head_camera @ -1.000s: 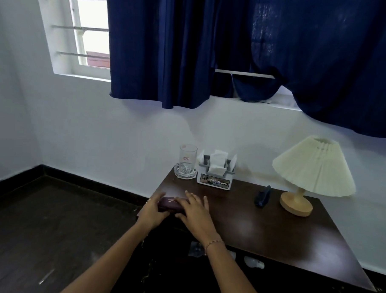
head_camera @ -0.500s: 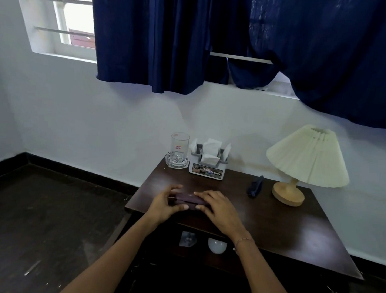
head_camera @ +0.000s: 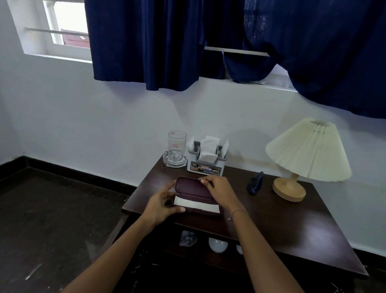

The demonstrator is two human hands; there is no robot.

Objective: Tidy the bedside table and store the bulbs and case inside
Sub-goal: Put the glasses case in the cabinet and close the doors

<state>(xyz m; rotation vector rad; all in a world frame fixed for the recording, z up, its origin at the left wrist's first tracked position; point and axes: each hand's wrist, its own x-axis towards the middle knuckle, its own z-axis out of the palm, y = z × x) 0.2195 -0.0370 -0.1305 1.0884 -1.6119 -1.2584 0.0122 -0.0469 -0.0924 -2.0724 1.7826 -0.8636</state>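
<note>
Plainly, the maroon case [head_camera: 190, 187] is hinged open, showing a white lining.

Gripping case [head_camera: 195, 187] at near edge of table [head_camera: 294, 228], lid tilted up, pale lining exposed.
Pinching base at its left end with left hand [head_camera: 163, 203]; curling right hand [head_camera: 218, 191] over lid's top edge. Behind case, along wall: glass [head_camera: 176, 145] just beside tissue box [head_camera: 205, 166]; farther right, dark pouch [head_camera: 255, 185] near lamp [head_camera: 309, 151]. On shelf below table top: bulbs [head_camera: 217, 245].
</note>
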